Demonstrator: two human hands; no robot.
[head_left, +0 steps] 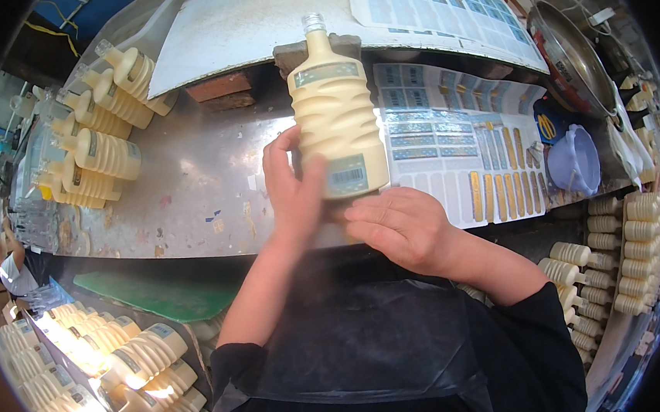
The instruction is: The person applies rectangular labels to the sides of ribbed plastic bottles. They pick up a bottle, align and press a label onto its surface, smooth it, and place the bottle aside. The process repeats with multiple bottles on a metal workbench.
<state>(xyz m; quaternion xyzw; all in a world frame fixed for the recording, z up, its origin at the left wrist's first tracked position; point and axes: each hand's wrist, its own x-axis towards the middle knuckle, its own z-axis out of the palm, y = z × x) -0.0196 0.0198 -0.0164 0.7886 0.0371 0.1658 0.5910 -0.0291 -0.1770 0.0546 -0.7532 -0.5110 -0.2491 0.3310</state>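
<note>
A cream bottle (341,118) with a spirally ridged body and a clear threaded neck lies tilted in front of me, its neck end resting on a grey block (281,53). Near its base is a blue-grey label (346,174), and a second, narrower label sits at the shoulder. My left hand (294,191) grips the lower left side, fingers curled round it and the slightly blurred thumb by the label's left edge. With its fingers held together, my right hand (402,226) is closed at the bottle's base; its fingertips are partly hidden.
Sheets of blue and gold labels (458,150) lie right of the bottle, beside a lavender bucket (574,159). Several cream bottles (105,153) lie stacked at the left; more (151,355) fill the lower left and right. A white board (243,25) spans the back.
</note>
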